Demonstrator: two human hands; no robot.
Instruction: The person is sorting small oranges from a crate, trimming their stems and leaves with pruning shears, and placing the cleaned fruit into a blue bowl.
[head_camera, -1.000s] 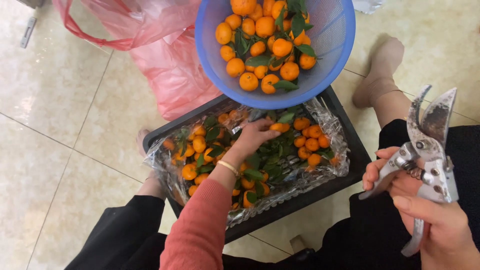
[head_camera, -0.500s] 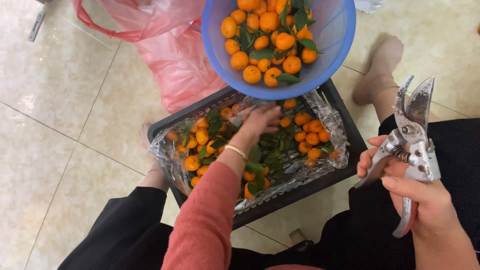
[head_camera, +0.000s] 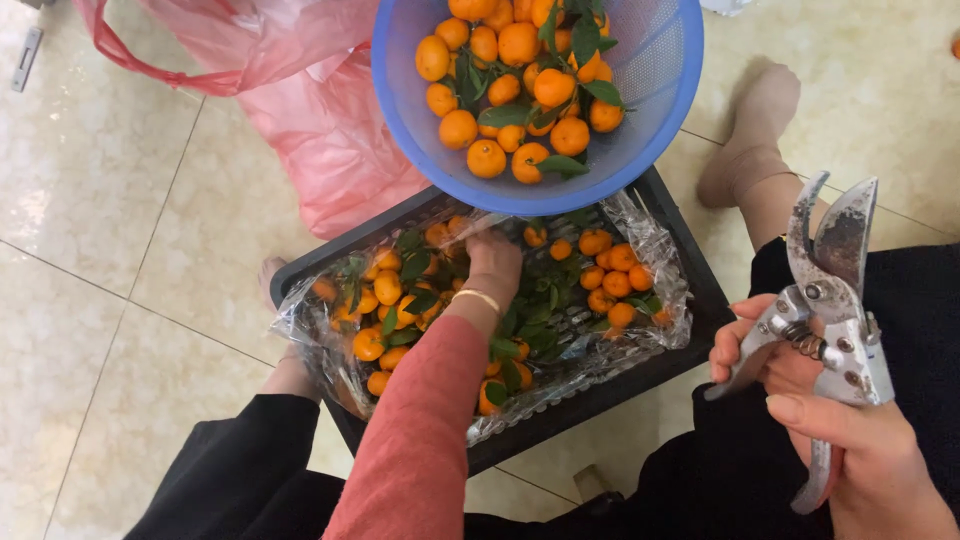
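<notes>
Over the black crate (head_camera: 690, 330), our left hand (head_camera: 492, 262) reaches among leafy oranges (head_camera: 385, 290), grip hidden; our right hand (head_camera: 850, 440) clasps open-bladed pruning shears (head_camera: 830, 300), blades upward, well right.

Blue basket (head_camera: 655, 120) cut off at twelve o'clock, hiding the crate's (head_camera: 690, 340) far edge. Left hand's (head_camera: 492, 265) fingertips buried among fruit and leaves under the basket rim. Right hand (head_camera: 850, 440) cropped at five o'clock; shears' (head_camera: 835, 300) lower handle partly hidden in its grip. Pink bag (head_camera: 300, 110) clipped at eleven o'clock.
</notes>
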